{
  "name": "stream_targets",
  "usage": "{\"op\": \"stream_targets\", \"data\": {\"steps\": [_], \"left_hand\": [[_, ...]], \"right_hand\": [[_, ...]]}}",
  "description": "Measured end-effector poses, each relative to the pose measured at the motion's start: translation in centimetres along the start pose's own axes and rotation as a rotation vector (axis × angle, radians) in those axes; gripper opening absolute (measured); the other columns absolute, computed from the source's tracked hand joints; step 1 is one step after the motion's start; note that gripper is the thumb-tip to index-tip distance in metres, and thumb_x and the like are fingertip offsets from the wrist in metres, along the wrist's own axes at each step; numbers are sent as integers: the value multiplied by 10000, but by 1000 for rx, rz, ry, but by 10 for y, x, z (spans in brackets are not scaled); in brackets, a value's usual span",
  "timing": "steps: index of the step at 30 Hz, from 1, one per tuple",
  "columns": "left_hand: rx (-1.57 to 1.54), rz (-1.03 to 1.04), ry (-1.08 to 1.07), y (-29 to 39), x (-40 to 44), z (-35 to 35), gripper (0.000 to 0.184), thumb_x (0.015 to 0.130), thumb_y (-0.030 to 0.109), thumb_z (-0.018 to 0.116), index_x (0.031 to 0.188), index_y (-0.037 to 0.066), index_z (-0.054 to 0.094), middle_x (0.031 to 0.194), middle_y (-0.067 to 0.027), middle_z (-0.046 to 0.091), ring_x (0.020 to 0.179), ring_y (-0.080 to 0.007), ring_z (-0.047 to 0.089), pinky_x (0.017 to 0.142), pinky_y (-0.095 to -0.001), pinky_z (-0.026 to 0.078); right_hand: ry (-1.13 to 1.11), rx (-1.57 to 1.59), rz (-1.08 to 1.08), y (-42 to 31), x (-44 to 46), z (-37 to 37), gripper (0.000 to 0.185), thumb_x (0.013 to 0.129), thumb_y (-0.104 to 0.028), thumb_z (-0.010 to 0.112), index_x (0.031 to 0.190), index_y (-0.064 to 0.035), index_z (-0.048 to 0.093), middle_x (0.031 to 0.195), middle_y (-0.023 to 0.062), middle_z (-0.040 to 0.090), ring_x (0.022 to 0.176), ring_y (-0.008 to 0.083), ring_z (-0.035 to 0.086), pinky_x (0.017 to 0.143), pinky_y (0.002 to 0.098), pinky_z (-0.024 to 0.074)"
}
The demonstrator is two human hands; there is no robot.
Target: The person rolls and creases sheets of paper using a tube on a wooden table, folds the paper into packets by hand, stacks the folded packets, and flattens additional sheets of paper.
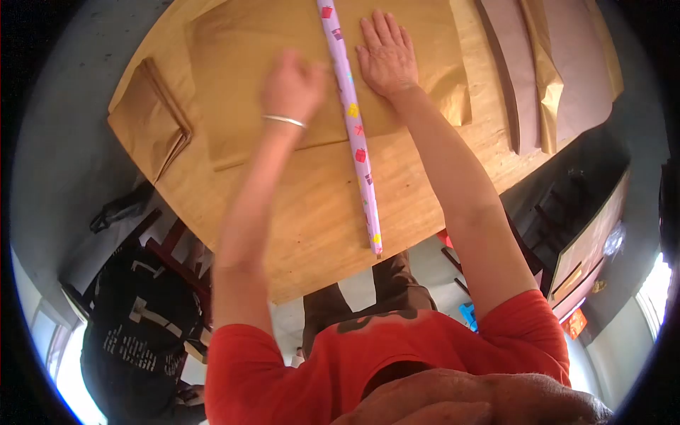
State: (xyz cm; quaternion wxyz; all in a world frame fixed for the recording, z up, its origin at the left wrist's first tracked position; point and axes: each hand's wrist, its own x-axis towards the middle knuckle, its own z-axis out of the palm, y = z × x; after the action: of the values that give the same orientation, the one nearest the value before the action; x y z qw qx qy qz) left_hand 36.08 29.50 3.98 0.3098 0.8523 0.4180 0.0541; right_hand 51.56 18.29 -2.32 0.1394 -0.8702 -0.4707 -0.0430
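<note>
A sheet of brown wrapping paper (248, 92) lies spread on the wooden table. Across it, running towards me past the paper's near edge, is a long narrow roll of lilac gift wrap (360, 156) printed with small coloured presents. To the right of the roll, my right hand (388, 60) rests flat on the brown paper with its fingers stretched out. My left hand (294, 85), a pale bangle (284, 121) at its wrist, is over the paper to the left of the roll. Motion blurs its fingers, so I cannot make out whether it holds anything.
Folded brown paper (149, 120) lies at the table's left edge. More large brown sheets (542, 71) lie at the right. Below left, black printed cloth (142, 319) hangs by a dark chair. A board (588, 234) leans on the right, beyond the table (312, 212).
</note>
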Motion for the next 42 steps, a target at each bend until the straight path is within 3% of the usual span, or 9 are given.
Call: {"op": "stream_targets", "data": {"steps": [1,2,7,11,13,16,20,32,42], "left_hand": [[25,-52,-55,17,-16,19,367,839,378,613,964,41,541,881,-177,645,881,-361,637,734,-478,503],[-87,-46,-155,29,-33,29,391,824,337,645,1017,23,518,917,-197,634,847,-372,639,735,-482,505],[155,-148,-52,42,-46,78,452,828,256,651,1130,-16,454,977,-197,578,793,-355,643,675,-451,538],[214,-92,21,32,-53,79,470,822,258,655,1161,-6,466,915,-142,555,765,-304,648,583,-411,542],[280,19,208,20,-58,77,497,809,290,667,1174,4,486,881,-108,545,698,-275,648,520,-377,538],[447,-59,264,-1,-63,68,488,806,320,674,1155,17,514,879,-103,547,637,-253,635,494,-367,535],[446,-128,209,-34,-79,38,507,836,364,651,1211,48,522,878,-119,556,670,-278,646,528,-395,538],[670,-183,360,-145,-98,-26,490,873,414,595,1261,120,540,834,-103,557,675,-279,643,545,-420,537],[489,-196,338,-144,-102,-40,438,876,330,598,1248,109,530,821,-136,582,693,-323,639,562,-441,524]], "right_hand": [[-3,14,-16,1,0,2,514,944,-334,426,1403,-105,397,1505,111,307,1396,279,260,1146,428,202],[3,-21,-12,3,0,5,515,940,-333,430,1401,-106,401,1504,111,308,1394,284,261,1144,431,203],[-3,-56,-38,2,3,10,524,930,-331,442,1407,-117,395,1504,107,310,1391,295,266,1137,437,210],[-12,-91,-38,4,1,10,533,935,-339,433,1420,-126,372,1503,99,310,1392,286,263,1135,434,215],[-6,-91,-38,5,1,10,533,939,-342,425,1423,-127,365,1503,96,309,1393,283,261,1136,432,214],[-1,-88,-44,5,1,11,531,947,-350,405,1427,-129,361,1509,90,299,1398,274,250,1142,428,205],[2,-114,-37,4,0,11,532,957,-364,376,1438,-139,346,1520,84,282,1408,267,233,1151,421,189],[28,-73,-52,1,-1,6,510,950,-331,405,1414,-120,388,1489,115,333,1382,300,278,1134,437,220],[1,-75,-39,-2,1,0,528,944,-331,407,1425,-119,366,1503,117,305,1388,300,266,1128,448,224]]}}
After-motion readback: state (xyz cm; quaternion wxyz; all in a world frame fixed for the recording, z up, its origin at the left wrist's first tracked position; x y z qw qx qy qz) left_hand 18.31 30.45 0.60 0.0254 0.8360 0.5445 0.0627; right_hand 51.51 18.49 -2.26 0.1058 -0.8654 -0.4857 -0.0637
